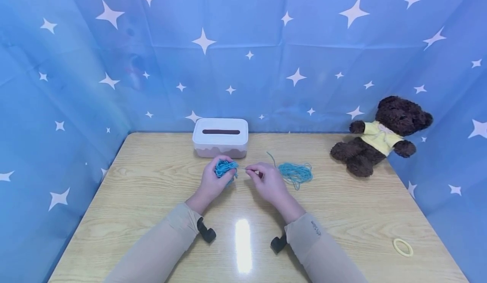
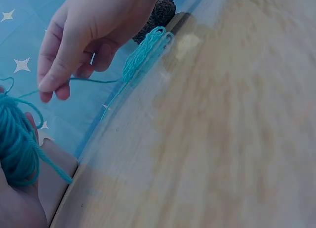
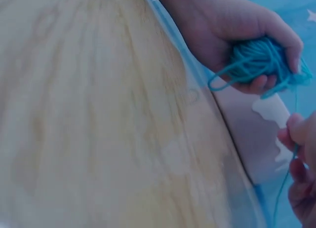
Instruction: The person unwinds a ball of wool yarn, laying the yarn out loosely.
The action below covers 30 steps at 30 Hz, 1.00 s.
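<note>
My left hand (image 1: 214, 179) grips a loose bundle of teal yarn (image 1: 225, 168), its thumb curled over the strands. In the right wrist view the bundle (image 3: 256, 60) fills the palm, and a few loops hang out below the fingers. My right hand (image 1: 268, 180) pinches a single strand between thumb and fingertips, just right of the bundle. In the left wrist view that strand (image 2: 96, 81) runs from the bundle through the right fingers to a second heap of yarn (image 2: 143, 55). This heap (image 1: 296, 173) lies on the table beyond the right hand, one end sticking up.
A white tissue box (image 1: 220, 137) with a dark slot stands at the table's back, behind the left hand. A brown teddy bear (image 1: 380, 137) in a yellow shirt leans at the back right. A pale yellow ring (image 1: 402, 247) lies near the right front of the wooden table (image 1: 152, 169).
</note>
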Motion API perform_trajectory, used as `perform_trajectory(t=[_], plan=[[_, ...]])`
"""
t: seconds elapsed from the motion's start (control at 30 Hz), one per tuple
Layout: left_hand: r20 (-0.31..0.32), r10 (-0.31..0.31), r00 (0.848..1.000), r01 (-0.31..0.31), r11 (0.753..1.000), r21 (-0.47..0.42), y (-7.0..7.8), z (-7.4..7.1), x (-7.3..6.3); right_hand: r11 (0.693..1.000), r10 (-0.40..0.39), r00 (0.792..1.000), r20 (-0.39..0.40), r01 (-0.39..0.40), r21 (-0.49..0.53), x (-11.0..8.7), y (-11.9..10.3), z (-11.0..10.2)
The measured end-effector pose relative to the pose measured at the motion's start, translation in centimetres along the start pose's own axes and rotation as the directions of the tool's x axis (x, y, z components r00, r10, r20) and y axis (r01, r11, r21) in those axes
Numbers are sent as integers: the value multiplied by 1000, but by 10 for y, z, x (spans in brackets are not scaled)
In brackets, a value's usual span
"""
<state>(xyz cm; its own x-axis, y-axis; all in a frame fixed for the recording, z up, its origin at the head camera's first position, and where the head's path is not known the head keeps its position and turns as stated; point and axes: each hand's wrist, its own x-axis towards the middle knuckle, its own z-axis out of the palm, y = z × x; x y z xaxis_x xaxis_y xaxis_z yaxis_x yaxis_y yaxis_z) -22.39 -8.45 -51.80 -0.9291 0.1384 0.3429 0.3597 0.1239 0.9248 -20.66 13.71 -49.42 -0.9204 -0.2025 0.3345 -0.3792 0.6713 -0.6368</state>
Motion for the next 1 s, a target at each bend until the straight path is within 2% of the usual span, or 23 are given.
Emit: perform_trajectory(t=[0.17, 0.37, 0.63, 0.83, 1.0], plan=[[-8, -21, 1000, 20, 1000, -15, 1, 0, -1, 999, 30, 997, -70, -29, 18, -1, 13, -15], [-12, -23, 1000, 23, 999, -25, 2, 0, 0, 994, 111, 982, -152, -108, 22, -7, 35, -39], [-29, -32, 999, 31, 999, -25, 1, -2, 0, 972, 203, 944, -262, -226, -61, -12, 69, -65], [-28, -42, 999, 40, 998, -41, 0, -3, 0, 945, 264, 917, -300, -309, -111, -16, 91, -80], [-22, -49, 999, 48, 998, -45, 2, -2, 0, 915, 324, 879, -349, -385, -120, -20, 104, -91]])
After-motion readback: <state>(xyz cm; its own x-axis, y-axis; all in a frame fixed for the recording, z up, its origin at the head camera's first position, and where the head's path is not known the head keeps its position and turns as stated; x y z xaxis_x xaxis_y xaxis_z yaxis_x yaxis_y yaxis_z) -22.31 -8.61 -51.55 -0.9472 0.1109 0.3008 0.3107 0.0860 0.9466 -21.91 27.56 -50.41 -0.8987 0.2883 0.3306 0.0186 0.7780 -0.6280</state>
